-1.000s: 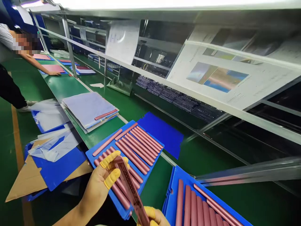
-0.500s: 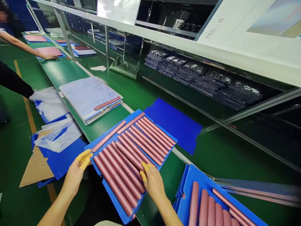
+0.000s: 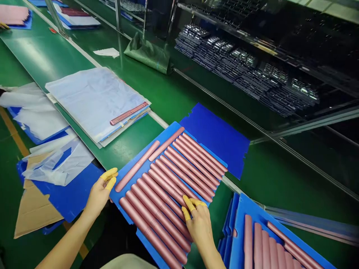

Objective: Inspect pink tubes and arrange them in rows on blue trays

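A blue tray point(image 3: 153, 239) carries rows of long pink metallic tubes, with two more laid crosswise along its far left edge. My right hand point(image 3: 198, 220), yellow covers on its fingertips, closes its thumb and fingers on the near part of one pink tube point(image 3: 168, 183) in the middle row. By the tray's left corner is my left hand point(image 3: 102, 188), also with yellow fingertip covers. Its thumb and forefinger are bent but apart, with nothing visible between them; whether they touch the tray's edge I cannot tell.
Another blue tray of pink tubes point(image 3: 265, 243) sits at lower right on stacked trays. Behind lies a flat blue sheet point(image 3: 221, 138). A paper-covered stack point(image 3: 92, 101) bears a pink strip point(image 3: 129, 113). Blue sheets and white wrapping point(image 3: 56, 164) lie at left. Dark stacked parts point(image 3: 246, 74) fill a shelf.
The view has tilted down and shifted. The tube at my right fingers, earlier slanted out of line, now lies nearly parallel to its neighbours. A co-worker's arms have mostly left view.
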The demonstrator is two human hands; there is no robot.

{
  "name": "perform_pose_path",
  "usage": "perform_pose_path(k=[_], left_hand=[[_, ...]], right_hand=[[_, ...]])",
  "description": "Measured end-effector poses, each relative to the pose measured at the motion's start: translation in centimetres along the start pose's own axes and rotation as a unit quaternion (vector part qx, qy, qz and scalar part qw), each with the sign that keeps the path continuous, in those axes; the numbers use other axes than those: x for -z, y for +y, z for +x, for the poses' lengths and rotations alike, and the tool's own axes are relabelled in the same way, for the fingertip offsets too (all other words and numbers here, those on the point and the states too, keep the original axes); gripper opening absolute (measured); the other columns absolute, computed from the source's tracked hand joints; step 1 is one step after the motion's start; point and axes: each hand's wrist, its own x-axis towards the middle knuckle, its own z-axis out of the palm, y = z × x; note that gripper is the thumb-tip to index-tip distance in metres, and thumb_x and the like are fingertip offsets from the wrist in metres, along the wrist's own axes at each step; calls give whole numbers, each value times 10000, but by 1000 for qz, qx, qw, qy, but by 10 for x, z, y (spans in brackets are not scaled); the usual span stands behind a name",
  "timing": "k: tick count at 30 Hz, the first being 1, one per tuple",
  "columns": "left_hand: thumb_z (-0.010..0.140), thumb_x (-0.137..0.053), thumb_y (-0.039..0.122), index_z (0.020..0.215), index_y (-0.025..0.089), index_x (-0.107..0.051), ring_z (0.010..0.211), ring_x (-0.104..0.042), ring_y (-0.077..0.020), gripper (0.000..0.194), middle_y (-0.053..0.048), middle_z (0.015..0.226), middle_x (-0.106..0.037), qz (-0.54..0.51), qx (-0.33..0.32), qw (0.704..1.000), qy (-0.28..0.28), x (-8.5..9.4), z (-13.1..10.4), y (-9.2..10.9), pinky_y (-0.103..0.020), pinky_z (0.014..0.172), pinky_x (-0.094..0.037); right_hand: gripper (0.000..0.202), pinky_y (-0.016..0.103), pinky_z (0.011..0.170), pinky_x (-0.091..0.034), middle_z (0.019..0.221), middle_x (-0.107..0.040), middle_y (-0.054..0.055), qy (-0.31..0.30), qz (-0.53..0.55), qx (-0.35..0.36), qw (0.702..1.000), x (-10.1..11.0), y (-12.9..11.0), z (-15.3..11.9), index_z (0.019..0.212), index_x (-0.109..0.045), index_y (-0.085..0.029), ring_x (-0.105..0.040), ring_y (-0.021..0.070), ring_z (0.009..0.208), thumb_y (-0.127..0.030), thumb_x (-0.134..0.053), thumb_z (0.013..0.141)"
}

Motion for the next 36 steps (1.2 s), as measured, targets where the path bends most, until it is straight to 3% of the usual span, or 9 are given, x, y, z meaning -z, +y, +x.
perform_pose_path(k=[5,10,16,23,26,29,32,36], left_hand=[[639,-683,508,1094,171,-606,1100,-580,-270,572,-122,1142,-649,0,20,998,-51,6,36,8,-416,979,-432],[643,-677,523,1085,166,-606,1096,-581,-268,573,-129,1155,-639,28,29,993,-108,6,58,10,-430,996,-414],[692,-643,501,1065,185,-621,1099,-569,-252,489,-115,1199,-612,80,-5,985,-151,1,74,-2,-427,1019,-393],[743,-600,465,1104,214,-609,1134,-540,-231,439,-87,1240,-581,121,-35,975,-184,-3,91,-21,-434,1044,-368],[773,-570,460,1147,207,-577,1097,-563,-223,452,-95,1213,-591,139,-40,971,-192,-5,98,-20,-428,1012,-400],[800,-531,463,1192,192,-538,1039,-593,-215,477,-102,1177,-607,162,-59,963,-207,-13,105,-14,-397,942,-458],[796,-536,440,1243,184,-498,1018,-589,-203,516,-106,1217,-576,193,-90,950,-226,-23,111,-6,-374,917,-472],[781,-559,381,1294,195,-457,1050,-557,-215,555,-100,1276,-521,255,-131,926,-247,-34,112,3,-399,946,-444]], right_hand=[[368,380,714,-471,962,-590,85,-7,-22,-16,1000,-3,-10,-2,1249,-531,-247,-527,222,868,-274,-510,882],[300,390,735,-476,990,-563,91,16,-21,-68,997,-7,-25,-3,1165,-589,-234,-524,216,881,-265,-529,872],[169,372,750,-475,866,-581,69,57,-8,-142,988,-13,-41,0,1003,-635,-191,-529,195,829,-248,-556,864],[81,359,737,-452,779,-625,36,58,-28,-143,988,-16,-47,11,908,-614,-190,-550,175,728,-228,-558,862],[98,351,760,-459,818,-640,53,98,-27,-165,981,-8,-40,4,909,-624,-189,-561,185,782,-237,-560,853],[240,416,829,-449,901,-646,109,149,-37,-298,942,2,-25,-15,932,-636,-159,-566,235,870,-349,-514,853],[418,459,844,-439,973,-634,153,138,-3,-461,877,8,-11,-34,993,-635,-122,-566,277,900,-464,-491,800],[539,433,813,-453,1030,-622,156,108,41,-557,822,8,-8,-44,1083,-613,-109,-570,276,884,-502,-508,729]])
